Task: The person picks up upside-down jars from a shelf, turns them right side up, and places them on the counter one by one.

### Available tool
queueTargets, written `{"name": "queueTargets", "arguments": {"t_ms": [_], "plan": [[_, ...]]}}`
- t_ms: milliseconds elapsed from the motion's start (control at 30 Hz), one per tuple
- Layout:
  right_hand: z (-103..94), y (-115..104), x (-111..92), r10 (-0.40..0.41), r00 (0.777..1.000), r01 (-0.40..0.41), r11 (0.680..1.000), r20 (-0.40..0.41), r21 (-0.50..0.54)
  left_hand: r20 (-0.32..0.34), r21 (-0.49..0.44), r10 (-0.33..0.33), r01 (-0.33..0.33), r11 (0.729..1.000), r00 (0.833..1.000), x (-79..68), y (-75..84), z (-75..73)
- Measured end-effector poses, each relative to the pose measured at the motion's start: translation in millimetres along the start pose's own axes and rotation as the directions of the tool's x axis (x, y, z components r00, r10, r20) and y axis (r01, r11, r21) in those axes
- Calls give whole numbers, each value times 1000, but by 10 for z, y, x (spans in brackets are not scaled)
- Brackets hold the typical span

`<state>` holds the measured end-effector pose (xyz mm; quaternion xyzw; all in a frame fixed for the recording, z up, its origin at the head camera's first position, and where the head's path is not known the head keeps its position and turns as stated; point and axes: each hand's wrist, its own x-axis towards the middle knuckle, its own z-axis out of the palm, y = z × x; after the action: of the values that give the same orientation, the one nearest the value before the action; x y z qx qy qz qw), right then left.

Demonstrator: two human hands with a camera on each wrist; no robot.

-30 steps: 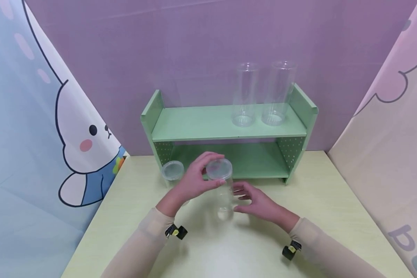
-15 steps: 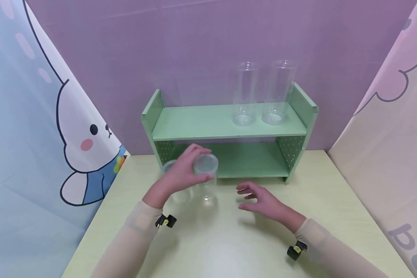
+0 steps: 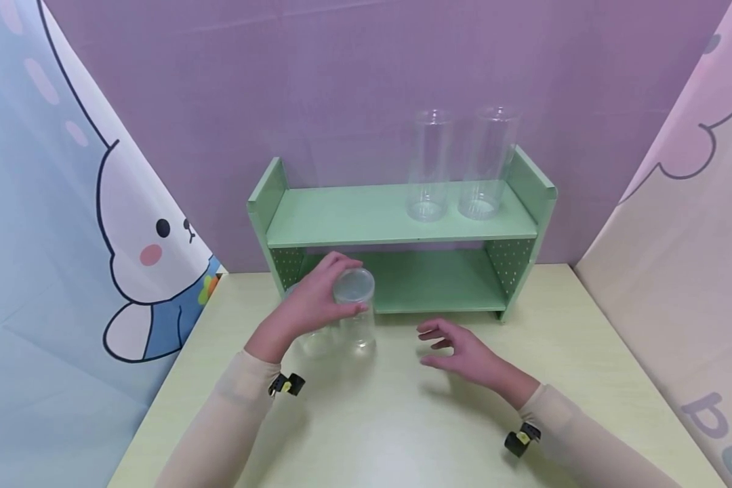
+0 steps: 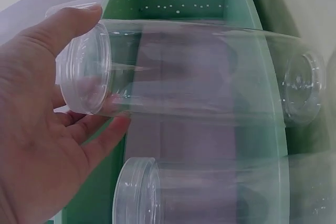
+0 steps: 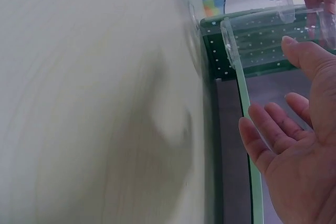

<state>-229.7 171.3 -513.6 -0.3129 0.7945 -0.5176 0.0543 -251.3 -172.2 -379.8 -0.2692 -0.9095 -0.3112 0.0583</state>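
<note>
Pale yellow wooden tabletop (image 3: 390, 434): near edge cut off by the head view; a stretch of it lies between the right hand and the gripped jar, and more runs right.
Green two-tier shelf (image 3: 341, 224): far centre; lower tier's left part hidden behind the left hand.
Two tall clear plastic cylinders (image 3: 428, 169): upper tier, right end, slightly apart; upper walls hard to make out.
Clear plastic lidded jar (image 3: 355, 288): upright before the shelf's near edge, left of centre; base contact cannot be told.
Second clear lidded jar (image 4: 137, 192): just left, mostly hidden behind the left hand, cut off in the left wrist view.
Left hand (image 3: 311, 298): grips the first jar's lid.
Right hand (image 3: 463, 352): fingers relaxed, thumb wide apart.
</note>
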Motion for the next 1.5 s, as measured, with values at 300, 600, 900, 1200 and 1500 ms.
{"name": "queueTargets", "arguments": {"t_ms": [300,600,900,1200,1500], "plan": [[-19,-3,5,12,1000,-12,1000,-6,5,86,65,-16,10,998,996,6,-31,14],[-15,-6,-1,30,1000,-30,1000,-6,8,141,143,-12,-9,990,990,37,-56,91],[-14,-4,-9,34,999,-34,999,-4,26,143,191,-23,-5,982,989,55,-83,140],[-13,21,-14,41,999,-41,999,0,35,140,229,-34,1,973,990,66,-64,143],[-11,11,-26,36,999,-36,999,-2,36,139,261,-49,11,965,989,67,-70,130]]}}
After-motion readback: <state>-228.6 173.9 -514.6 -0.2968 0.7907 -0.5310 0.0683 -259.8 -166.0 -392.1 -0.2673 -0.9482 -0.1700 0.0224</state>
